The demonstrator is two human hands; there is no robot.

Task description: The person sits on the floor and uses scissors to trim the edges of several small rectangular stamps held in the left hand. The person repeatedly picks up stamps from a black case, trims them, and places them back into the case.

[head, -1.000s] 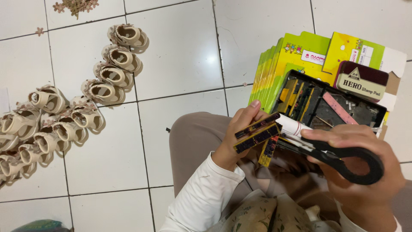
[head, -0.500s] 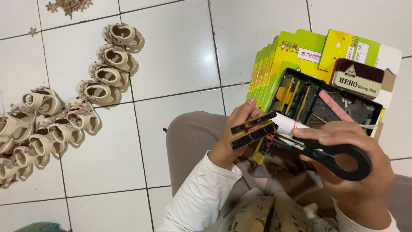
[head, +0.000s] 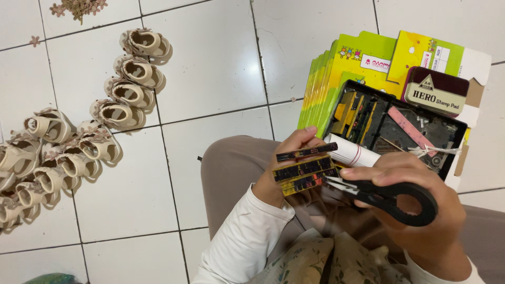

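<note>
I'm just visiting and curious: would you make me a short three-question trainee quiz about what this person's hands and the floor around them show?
1. True or false: the right hand holds black scissors.
2. What does the left hand hold?
A. a beige shoe
B. yellow-and-black strips
C. the stamp pad tin
3. Fill in: the small beige shoes lie on the white ______ floor, far from both hands.

Key:
1. True; the blades point toward the strips.
2. B; the dark red stamp pad tin rests by the black tray, beside the yellow-green cards.
3. tiled.
</note>
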